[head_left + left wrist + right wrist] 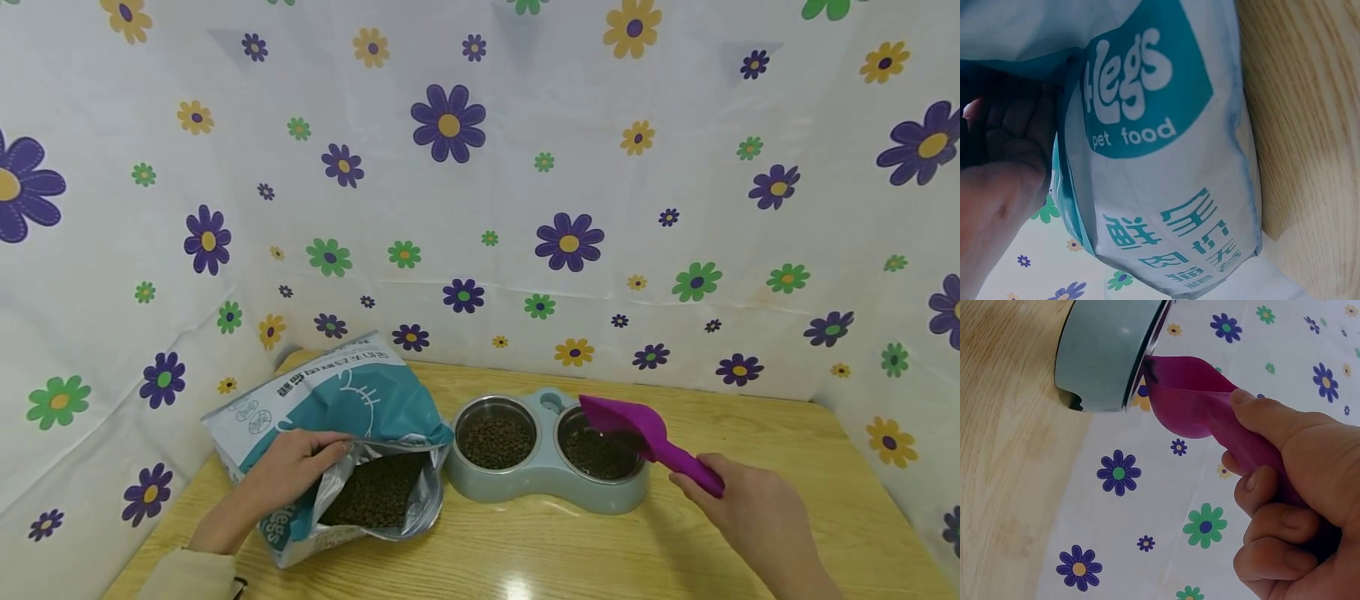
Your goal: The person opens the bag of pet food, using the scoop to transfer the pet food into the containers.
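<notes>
My right hand (761,517) grips the handle of a magenta scoop (626,421). The scoop is tilted over the right steel bowl (592,454), which has brown kibble in it; in the right wrist view the scoop (1185,400) reaches the bowl's rim. My left hand (288,475) holds the upper edge of the mouth of a teal and white pet food bag (375,392). Inside the gaping bag lies brown kibble (375,492). In the left wrist view the left hand (1013,134) is partly hidden in the bag's shadow and folds.
Both bowls sit in a pale blue-green double stand (540,487); the left bowl (495,446) also contains kibble. The stand is on a wooden table (525,542), just right of the bag. A flower-patterned sheet (480,200) hangs behind and along both sides.
</notes>
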Tool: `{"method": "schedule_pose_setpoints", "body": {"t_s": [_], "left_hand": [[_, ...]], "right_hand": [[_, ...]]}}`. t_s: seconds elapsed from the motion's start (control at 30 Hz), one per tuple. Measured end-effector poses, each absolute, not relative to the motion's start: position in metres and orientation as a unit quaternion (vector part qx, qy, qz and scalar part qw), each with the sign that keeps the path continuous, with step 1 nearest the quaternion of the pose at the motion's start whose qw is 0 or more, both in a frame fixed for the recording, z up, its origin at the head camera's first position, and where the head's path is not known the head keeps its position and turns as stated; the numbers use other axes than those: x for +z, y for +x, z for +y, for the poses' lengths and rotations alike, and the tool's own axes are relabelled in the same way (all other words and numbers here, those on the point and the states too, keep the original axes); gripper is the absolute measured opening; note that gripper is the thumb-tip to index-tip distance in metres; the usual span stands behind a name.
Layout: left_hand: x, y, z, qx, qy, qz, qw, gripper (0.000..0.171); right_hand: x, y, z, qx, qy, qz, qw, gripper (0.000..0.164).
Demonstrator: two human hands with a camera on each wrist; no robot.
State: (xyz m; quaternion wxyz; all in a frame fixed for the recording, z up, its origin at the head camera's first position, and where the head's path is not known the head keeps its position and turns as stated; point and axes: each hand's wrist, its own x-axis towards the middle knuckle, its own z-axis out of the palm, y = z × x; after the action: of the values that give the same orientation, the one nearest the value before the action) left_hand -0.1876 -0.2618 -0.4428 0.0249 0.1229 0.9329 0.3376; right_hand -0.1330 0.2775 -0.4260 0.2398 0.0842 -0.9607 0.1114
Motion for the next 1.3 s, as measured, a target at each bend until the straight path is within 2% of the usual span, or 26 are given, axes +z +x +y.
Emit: {"method": "schedule_pose_setpoints", "body": {"t_s": [0.3, 0.37, 0.43, 0.6, 0.8, 0.9, 1.0, 1.1, 1.2, 1.3], "left_hand": [[-0.443, -0.188, -0.261, 0.339, 0.122, 0.932, 0.025, 0.037], [-0.443, -0.187, -0.261, 0.339, 0.122, 0.932, 0.026, 0.037], [-0.443, -0.187, -0.261, 0.339, 0.122, 0.932, 0.026, 0.037], [-0.443, -0.187, -0.261, 0.341, 0.126, 0.931, 0.024, 0.037], [-0.441, -0.187, -0.26, 0.331, 0.131, 0.934, 0.027, 0.036], [-0.439, -0.188, -0.26, 0.322, 0.147, 0.935, 0.024, 0.036], [-0.435, -0.189, -0.262, 0.302, 0.181, 0.936, 0.013, 0.033], [-0.428, -0.191, -0.263, 0.278, 0.22, 0.935, -0.001, 0.029], [-0.423, -0.191, -0.263, 0.267, 0.241, 0.933, -0.005, 0.027], [-0.421, -0.19, -0.263, 0.262, 0.242, 0.934, -0.003, 0.028]], "right_hand": [[-0.428, -0.132, 0.275, 0.113, 0.092, -0.951, 0.274, 0.028], [-0.428, -0.131, 0.273, 0.154, 0.074, -0.952, 0.253, 0.026], [-0.427, -0.13, 0.27, 0.216, 0.042, -0.956, 0.193, 0.029], [-0.426, -0.126, 0.252, 0.362, -0.023, -0.932, -0.019, 0.041], [-0.443, -0.117, 0.218, 0.494, 0.068, -0.843, -0.204, 0.045], [-0.446, -0.113, 0.199, 0.494, 0.11, -0.826, -0.25, 0.042], [-0.443, -0.113, 0.18, 0.453, 0.148, -0.846, -0.238, 0.035], [-0.439, -0.114, 0.159, 0.391, 0.195, -0.88, -0.188, 0.03], [-0.435, -0.109, 0.134, 0.287, 0.257, -0.918, -0.094, 0.034], [-0.437, -0.099, 0.108, 0.139, 0.3, -0.942, 0.051, 0.041]]}}
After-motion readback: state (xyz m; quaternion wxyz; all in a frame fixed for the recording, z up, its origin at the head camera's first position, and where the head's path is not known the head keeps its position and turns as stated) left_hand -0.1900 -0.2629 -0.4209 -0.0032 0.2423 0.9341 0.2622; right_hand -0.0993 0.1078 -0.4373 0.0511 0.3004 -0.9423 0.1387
